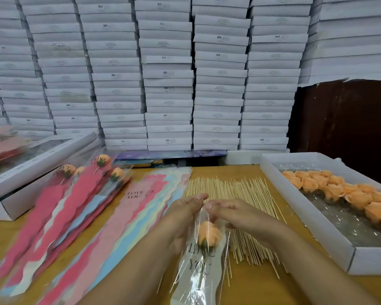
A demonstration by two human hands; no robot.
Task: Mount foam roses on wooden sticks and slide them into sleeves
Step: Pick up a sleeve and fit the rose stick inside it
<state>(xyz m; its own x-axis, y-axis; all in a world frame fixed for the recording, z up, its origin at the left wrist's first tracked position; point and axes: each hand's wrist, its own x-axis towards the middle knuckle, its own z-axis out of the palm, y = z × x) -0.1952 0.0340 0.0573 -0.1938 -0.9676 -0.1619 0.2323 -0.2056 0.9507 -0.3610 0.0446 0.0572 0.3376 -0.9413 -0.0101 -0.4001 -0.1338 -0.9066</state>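
- Left hand (180, 219) and right hand (235, 214) pinch the mouth of a clear printed plastic sleeve (198, 269).
- A peach foam rose (209, 233) sits inside, above the wooden tabletop (260, 282).

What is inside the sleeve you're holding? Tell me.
Inside the clear sleeve is one orange foam rose with green sepals. Its stick shows only faintly below the bloom, blurred behind the "LOVE YOU" print.
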